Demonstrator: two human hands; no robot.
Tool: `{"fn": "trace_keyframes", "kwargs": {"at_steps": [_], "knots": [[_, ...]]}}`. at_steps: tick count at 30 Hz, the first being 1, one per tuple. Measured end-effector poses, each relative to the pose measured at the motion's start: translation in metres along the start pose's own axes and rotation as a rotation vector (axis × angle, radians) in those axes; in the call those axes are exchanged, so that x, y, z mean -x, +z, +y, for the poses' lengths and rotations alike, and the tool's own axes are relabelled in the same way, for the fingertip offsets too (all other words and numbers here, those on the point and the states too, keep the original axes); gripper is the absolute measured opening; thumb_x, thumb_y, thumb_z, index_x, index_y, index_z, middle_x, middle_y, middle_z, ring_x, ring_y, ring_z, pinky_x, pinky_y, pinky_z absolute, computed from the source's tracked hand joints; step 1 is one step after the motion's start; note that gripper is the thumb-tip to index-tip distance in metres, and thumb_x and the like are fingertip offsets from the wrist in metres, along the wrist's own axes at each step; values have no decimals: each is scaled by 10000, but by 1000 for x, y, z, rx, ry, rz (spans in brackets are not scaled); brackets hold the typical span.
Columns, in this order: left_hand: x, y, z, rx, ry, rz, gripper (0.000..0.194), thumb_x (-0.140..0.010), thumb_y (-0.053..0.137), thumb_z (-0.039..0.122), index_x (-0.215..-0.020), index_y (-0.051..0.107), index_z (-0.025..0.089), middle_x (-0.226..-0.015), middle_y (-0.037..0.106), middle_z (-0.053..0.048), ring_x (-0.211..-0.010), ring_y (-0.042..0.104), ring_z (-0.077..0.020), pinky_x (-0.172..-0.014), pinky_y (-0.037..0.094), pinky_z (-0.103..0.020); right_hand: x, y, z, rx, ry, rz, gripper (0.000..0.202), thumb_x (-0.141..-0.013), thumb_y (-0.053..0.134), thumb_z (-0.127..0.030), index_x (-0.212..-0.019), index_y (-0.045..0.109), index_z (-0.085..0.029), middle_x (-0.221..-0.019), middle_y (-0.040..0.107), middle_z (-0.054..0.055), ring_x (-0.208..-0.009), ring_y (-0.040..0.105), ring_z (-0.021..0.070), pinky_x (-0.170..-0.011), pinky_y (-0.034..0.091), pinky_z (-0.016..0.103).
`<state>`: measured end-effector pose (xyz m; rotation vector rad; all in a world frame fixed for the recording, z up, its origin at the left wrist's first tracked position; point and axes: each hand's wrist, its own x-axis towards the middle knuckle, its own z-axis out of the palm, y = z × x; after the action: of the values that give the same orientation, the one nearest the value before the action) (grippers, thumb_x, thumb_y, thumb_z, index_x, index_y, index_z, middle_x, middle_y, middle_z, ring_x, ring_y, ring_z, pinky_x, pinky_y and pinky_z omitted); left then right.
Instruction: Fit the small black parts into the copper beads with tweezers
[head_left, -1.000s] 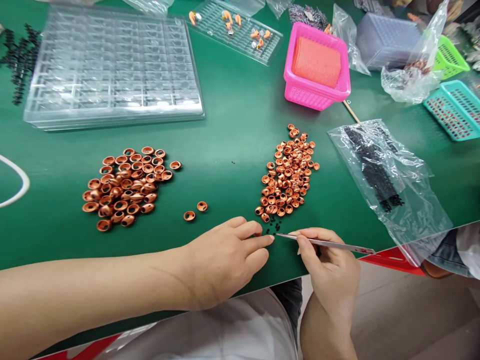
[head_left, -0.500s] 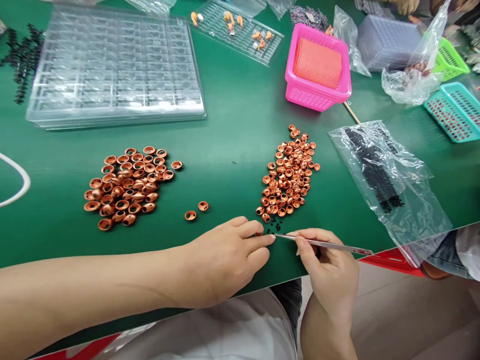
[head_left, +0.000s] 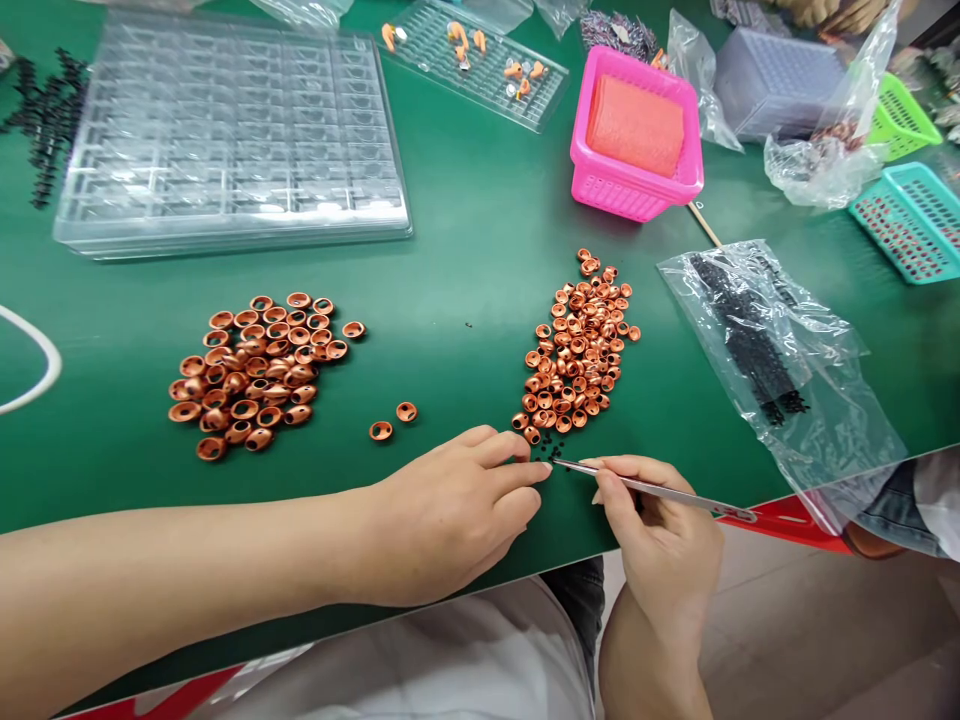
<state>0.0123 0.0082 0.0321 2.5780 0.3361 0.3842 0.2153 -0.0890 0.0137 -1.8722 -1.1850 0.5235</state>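
My right hand (head_left: 664,530) pinches a pair of silver tweezers (head_left: 660,488) near the table's front edge. The tweezers' tip meets a cluster of tiny black bits (head_left: 553,448), too small to name. Palm down, my left hand (head_left: 465,510) rests with one fingertip stretched out beside that tip; the fingers are partly bent and slightly apart, with nothing visible in them. What lies beneath the palm is hidden. Just beyond the bits is a pile of copper-coloured hollow shells with holes (head_left: 581,350). A second pile of shells (head_left: 255,370) lies to the left, with two loose shells (head_left: 382,431) between.
Stacked clear plastic trays (head_left: 232,140) stand at the back left beside black strips (head_left: 49,120). A tray with orange pieces (head_left: 480,60), a pink basket (head_left: 637,190) and a teal basket (head_left: 907,225) are farther back. At right lies a plastic bag of black strips (head_left: 750,340).
The tweezers' tip has shifted slightly up and right, among the black bits. My left hand has edged slightly upward. At the far right back, another person's hands have moved further into view.
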Motion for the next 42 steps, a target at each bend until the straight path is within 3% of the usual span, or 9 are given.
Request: {"fn": "trace_keyframes", "kwargs": {"at_steps": [8, 21, 42], "knots": [[0, 1, -2, 3, 13, 0, 158, -926, 502, 118, -903, 658, 114, -1218, 679, -77, -1019, 550, -257, -842, 469, -399, 0, 2, -1, -14, 5, 26, 133, -852, 674, -341, -858, 713, -214, -761, 722, 6, -587, 615, 124, -521, 482, 248], [-1, 0, 0, -51, 5, -2, 149, -910, 519, 123, -871, 662, 106, -1217, 688, -114, -1028, 569, -287, -819, 486, -416, -2, -2, 1, 88, -36, -68, 89, -878, 667, -332, -906, 714, -262, -795, 718, -35, -604, 591, 92, -552, 469, 224], [0, 1, 0, -85, 9, 0, 160, -911, 509, 141, -874, 662, 107, -1215, 685, -140, -1026, 584, -294, -803, 503, -412, -1, 1, -3, 59, 42, -27, 155, -856, 673, -390, -875, 723, -244, -777, 724, -18, -600, 603, 113, -546, 465, 246]]}}
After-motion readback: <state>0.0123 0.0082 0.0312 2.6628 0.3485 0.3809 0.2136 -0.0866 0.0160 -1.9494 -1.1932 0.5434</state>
